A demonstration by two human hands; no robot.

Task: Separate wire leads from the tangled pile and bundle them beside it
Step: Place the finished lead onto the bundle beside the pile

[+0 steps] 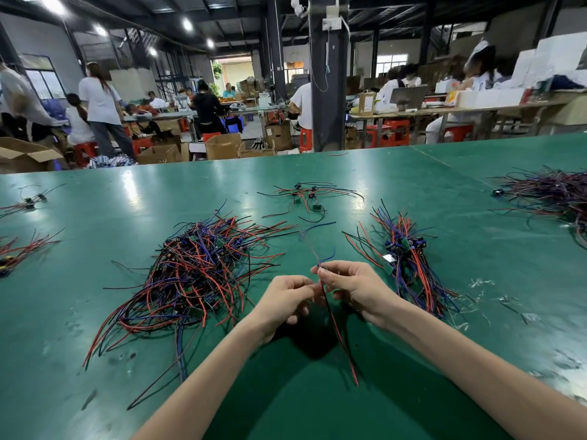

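Table (158, 192): green, glossy, seam at far right.
Pillar (328, 90): dark, behind table.
Cardboard boxes (222, 147): open, on floor.
Stools (394, 133): red, by far benches.

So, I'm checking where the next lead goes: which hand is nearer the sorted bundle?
Right. The right hand, pinching a wire lead, sits just left of the sorted bundle; the left hand, also on it, is farther off, by the tangled pile.

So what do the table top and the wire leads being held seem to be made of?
Table top: smooth green sheet, probably laminate or rubbery mat, semi-glossy; ceiling lights reflect as soft patches. Wire leads, pinched by left hand and right hand: thin strands in red, black and blue plastic-looking insulation; they droop and curve freely. Metal core not visible.
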